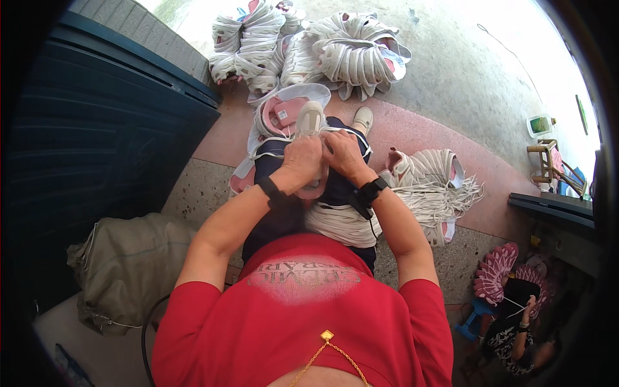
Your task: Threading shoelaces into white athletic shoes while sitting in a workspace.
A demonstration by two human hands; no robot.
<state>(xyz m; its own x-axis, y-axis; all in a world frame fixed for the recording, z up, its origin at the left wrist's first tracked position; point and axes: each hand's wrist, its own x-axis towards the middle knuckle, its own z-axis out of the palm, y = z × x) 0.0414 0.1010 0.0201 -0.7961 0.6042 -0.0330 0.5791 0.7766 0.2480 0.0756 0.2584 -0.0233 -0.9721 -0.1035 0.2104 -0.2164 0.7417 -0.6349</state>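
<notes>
A pale beige and white shoe upper [311, 120] lies over my lap, its rounded toe pointing away from me. My left hand [302, 158] is closed on its near part, the fingers curled and partly hidden. On the other side my right hand [345, 153] pinches at the shoe's edge, where a white shoelace [276, 155] runs out to both sides. Exactly what each fingertip holds is too small to make out. A thick bundle of white laces [342, 224] rests across my lap, and pink-lined uppers [284, 111] lie just beyond my knees.
Stacked white uppers [358, 55] stand on the floor ahead, with another laced stack [422, 174] beside my right leg. A stuffed sack [138, 264] sits at left near a dark blue door [109, 116]. At right are a wooden stool [548, 161] and another person's hand [530, 306].
</notes>
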